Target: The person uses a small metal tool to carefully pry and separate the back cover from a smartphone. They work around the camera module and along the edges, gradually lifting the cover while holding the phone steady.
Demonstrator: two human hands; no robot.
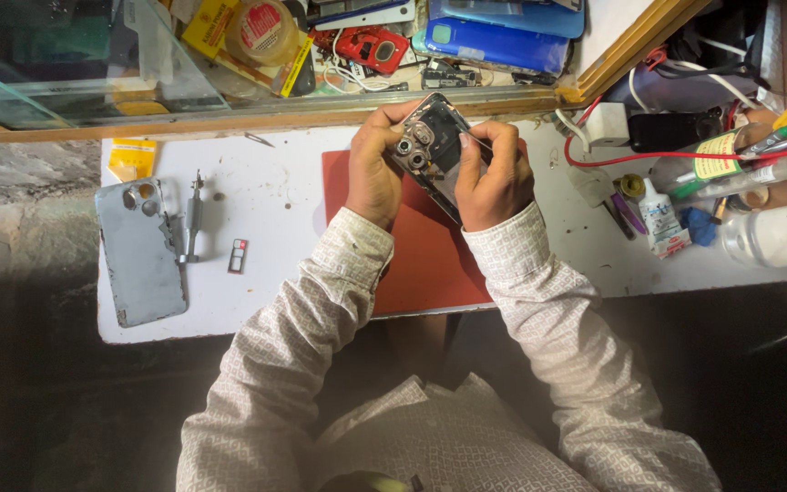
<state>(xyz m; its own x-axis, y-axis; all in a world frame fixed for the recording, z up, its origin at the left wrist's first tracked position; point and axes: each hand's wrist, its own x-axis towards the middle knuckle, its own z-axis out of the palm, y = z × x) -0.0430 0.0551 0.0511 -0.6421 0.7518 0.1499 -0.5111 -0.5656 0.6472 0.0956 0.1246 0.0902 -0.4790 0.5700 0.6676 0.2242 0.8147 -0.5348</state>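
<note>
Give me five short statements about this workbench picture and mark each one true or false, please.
1. Both hands hold the opened phone above the red mat. True.
2. The grey back cover lies on the red mat. False: it lies on the white table, far to the left of the mat.
3. The left hand is empty and rests on the table. False: it grips the phone's left side.
4. A small metal tool lies just right of the grey back cover. True.
5. The right hand holds a glue bottle. False: it grips the phone; the small bottle lies on the table to the right.
</note>
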